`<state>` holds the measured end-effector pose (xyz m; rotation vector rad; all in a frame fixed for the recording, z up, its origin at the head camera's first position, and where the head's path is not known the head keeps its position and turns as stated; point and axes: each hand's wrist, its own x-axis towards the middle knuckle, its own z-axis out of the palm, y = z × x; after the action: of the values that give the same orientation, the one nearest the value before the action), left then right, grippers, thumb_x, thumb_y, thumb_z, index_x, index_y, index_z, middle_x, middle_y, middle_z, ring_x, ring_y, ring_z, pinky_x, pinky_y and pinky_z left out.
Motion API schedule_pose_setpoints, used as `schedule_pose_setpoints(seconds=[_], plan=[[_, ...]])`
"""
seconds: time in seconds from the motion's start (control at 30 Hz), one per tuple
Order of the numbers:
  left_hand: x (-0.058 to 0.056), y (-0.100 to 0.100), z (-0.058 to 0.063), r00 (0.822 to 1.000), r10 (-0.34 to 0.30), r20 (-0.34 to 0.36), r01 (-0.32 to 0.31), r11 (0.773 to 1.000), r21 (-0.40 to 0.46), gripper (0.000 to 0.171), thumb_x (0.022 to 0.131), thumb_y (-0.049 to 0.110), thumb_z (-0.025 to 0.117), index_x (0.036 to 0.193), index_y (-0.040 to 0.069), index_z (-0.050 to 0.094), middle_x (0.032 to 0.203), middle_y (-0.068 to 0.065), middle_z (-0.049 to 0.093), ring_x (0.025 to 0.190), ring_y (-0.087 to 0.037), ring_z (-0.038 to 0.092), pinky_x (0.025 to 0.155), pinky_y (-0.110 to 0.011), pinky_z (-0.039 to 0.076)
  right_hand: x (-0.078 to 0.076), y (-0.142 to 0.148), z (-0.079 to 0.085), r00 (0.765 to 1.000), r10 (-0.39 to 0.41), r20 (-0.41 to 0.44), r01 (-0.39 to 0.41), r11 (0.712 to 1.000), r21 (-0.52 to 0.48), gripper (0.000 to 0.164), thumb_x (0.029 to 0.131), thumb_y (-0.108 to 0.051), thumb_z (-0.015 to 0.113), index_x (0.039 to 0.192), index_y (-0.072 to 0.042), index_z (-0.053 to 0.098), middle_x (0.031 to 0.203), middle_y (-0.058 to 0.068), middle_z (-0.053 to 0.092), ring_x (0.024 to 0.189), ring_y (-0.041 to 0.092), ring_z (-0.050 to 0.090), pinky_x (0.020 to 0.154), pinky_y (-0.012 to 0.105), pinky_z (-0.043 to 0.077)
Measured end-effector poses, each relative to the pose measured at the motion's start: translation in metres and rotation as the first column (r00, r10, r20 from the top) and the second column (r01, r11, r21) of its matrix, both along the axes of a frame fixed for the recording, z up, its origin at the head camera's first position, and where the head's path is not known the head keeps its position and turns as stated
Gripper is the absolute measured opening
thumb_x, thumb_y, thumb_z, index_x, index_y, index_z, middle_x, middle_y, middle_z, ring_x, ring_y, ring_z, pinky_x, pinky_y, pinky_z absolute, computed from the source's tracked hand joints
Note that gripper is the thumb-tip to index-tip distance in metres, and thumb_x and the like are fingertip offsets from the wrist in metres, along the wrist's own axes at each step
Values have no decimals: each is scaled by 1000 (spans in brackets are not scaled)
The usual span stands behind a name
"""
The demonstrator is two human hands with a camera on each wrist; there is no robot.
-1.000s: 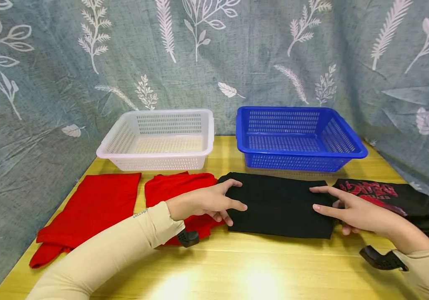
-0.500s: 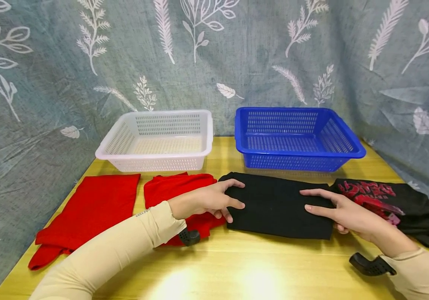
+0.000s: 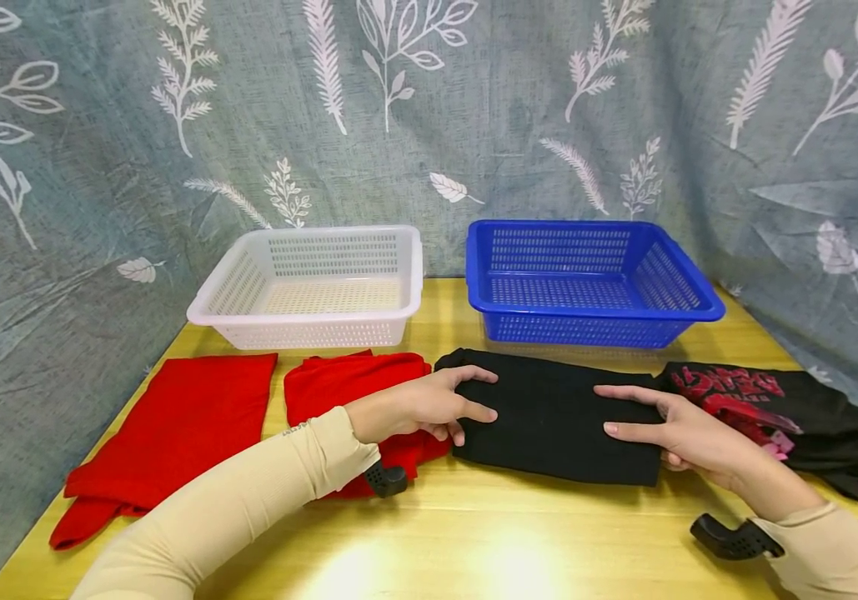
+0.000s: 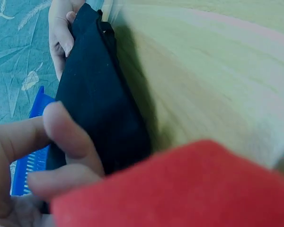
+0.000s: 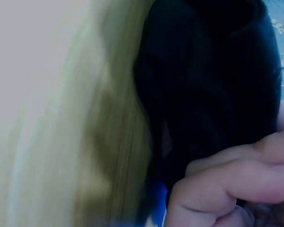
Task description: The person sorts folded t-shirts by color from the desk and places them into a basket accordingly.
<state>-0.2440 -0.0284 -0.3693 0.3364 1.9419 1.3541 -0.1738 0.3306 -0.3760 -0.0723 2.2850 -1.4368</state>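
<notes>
Cloth (image 3: 549,429), black and folded oblong, sits on or just above the surface (image 3: 474,533), I can't tell which, in front of the blue basket (image 3: 594,315). It should be light, soft, floppy and unbreakable, best taken by both short ends, where the left hand (image 3: 429,404) and right hand (image 3: 687,429) each grip it. Its long axis runs crosswise, right end slightly nearer the person.

Head downward, wrist views close — black cloth (image 3: 549,421) shared

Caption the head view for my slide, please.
Left hand and right hand hold a folded black cloth near the blue basket.
</notes>
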Motion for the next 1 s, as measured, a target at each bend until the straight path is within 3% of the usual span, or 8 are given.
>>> schedule_pose_setpoints(seconds=[0.3,0.53,0.8,1.0], plan=[[4,-2,0,997,50,-53,-48,998,37,55,95,14,82,144,30,62,110,-13,62,54,-18,49,48,-22,29,3,-2,4,999,5,-34,-5,1000,-20,76,103,-29,74,168,-14,37,171,34,0,47,11,24,46,27,33],[6,-4,8,996,46,-80,-41,997,68,57,94,14,83,144,33,63,94,-9,64,54,-18,47,48,-23,27,9,0,16,994,12,-110,-7,999,41,78,101,-28,76,167,-16,37,163,38,5,45,10,30,45,30,39],[10,-5,22,991,49,-124,-38,995,91,59,95,12,82,146,34,62,88,-3,66,51,-18,44,48,-24,25,13,1,31,985,12,-170,-2,998,61,76,102,-27,77,167,-18,39,153,33,11,46,11,29,43,33,36],[11,-7,30,987,56,-152,-38,992,118,58,95,11,82,145,32,62,83,-1,65,50,-17,34,48,-25,24,15,0,44,978,11,-209,11,995,104,75,100,-29,78,165,-21,42,150,27,18,47,11,32,42,34,36]])
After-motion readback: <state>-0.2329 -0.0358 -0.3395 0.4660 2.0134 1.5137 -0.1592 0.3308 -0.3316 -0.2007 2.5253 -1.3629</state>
